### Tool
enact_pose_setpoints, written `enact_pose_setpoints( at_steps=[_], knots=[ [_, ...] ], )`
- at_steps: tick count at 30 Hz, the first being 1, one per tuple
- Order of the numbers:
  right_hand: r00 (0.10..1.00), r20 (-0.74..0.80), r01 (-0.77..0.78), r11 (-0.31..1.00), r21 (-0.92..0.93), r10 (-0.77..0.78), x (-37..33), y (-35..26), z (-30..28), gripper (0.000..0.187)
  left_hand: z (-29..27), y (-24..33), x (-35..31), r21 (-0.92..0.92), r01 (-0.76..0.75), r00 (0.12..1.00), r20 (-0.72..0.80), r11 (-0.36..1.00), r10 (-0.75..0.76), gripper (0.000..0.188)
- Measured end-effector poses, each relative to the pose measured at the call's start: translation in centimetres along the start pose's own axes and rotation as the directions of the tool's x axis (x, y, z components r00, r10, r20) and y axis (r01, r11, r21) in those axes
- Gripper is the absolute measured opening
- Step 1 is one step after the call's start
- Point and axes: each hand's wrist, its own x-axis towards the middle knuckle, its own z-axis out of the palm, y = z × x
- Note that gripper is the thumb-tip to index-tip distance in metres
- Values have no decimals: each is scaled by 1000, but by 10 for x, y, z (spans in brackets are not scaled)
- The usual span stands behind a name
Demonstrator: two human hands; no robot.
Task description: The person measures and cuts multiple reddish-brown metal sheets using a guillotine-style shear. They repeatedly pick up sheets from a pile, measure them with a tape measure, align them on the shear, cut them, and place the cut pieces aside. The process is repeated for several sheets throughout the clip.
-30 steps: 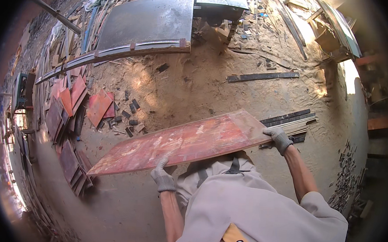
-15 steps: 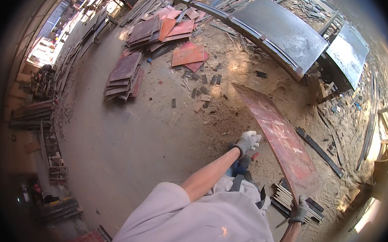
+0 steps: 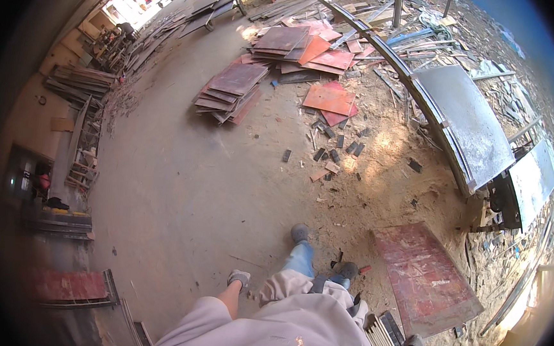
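A large worn reddish-brown board [image 3: 425,276] slopes on my right side, its face turned up. My right hand [image 3: 414,342], in a grey glove, is closed on its near edge at the lower corner. My left hand [image 3: 239,278], gloved too, hangs out to the left with nothing in it. Its fingers look loosely apart, though they show small. Beside my right forearm lies a bundle of light and dark wooden strips [image 3: 386,335]. Near my shoes a small red object [image 3: 365,269] rests on the dusty ground.
Ahead stand stacks of reddish boards [image 3: 235,86], with an orange board [image 3: 329,99] and dark offcuts [image 3: 335,155] scattered nearby. On the right is a metal-topped table [image 3: 464,118] with a long curved edge. Piled timber [image 3: 81,85] lines the left wall.
My view has swung left. The board has come down flatter on my right, still in my right hand. My left hand has moved from beside the board out to my left side.
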Motion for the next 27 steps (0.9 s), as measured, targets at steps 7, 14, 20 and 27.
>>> enact_pose_setpoints(
  at_steps=[7, 14, 20, 27],
  knots=[
    [976, 61, -214, 972, 93, 209, -104, 3, 33, 24, -90, 64, 85, -328, -322, 928, 78, 888, 365, 32],
    [690, 552, 600, 797, -73, -469, -368, -142, 330, 17, -263, 209, 164, -903, 254, 582, 428, 345, 691, 36],
    [534, 684, 770, 620, -150, -497, -537, -256, 453, 31, -354, 235, 229, -893, 255, 620, 445, 370, 646, 33],
    [452, 892, 416, 890, -185, -26, -558, -347, 612, 25, -424, 240, 235, -390, -227, 965, -213, 893, 152, 28]
  ],
)
